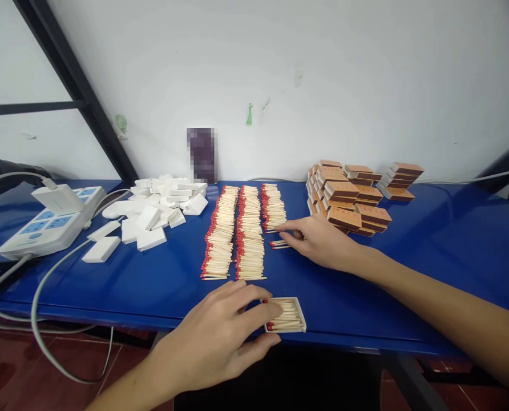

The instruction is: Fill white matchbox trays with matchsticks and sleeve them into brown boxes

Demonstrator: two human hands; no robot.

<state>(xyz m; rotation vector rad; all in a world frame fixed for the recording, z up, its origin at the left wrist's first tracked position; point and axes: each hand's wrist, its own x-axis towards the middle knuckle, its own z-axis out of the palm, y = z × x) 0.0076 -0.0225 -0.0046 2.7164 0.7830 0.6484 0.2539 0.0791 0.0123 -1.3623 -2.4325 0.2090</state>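
Here, three match rows [250,240]; left fingers [258,315] clasping one tray [303,324]; right fingers [290,225] nearly pinched at shortest, hold unclear.

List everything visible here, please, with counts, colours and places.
table: one, blue, centre
wall: one, white, behind
match rows: three, pale with red, centre
loose matches: few, red headed, below right row
matchbox tray: one, white, holding matches, table's near edge
box pieces: many, white, heaped left
matchboxes: many, orange, stacked right
power strip: one, white and blue, left
adapter: one, white, on power strip
cables: several, white, left and along wall
blurred rectangle: one, purplish, by wall
bars: several, black, both sides
bundle: one, black, left edge
floor: one, reddish, below
left hand: one, bare, on tray
right hand: one, bare, at right row
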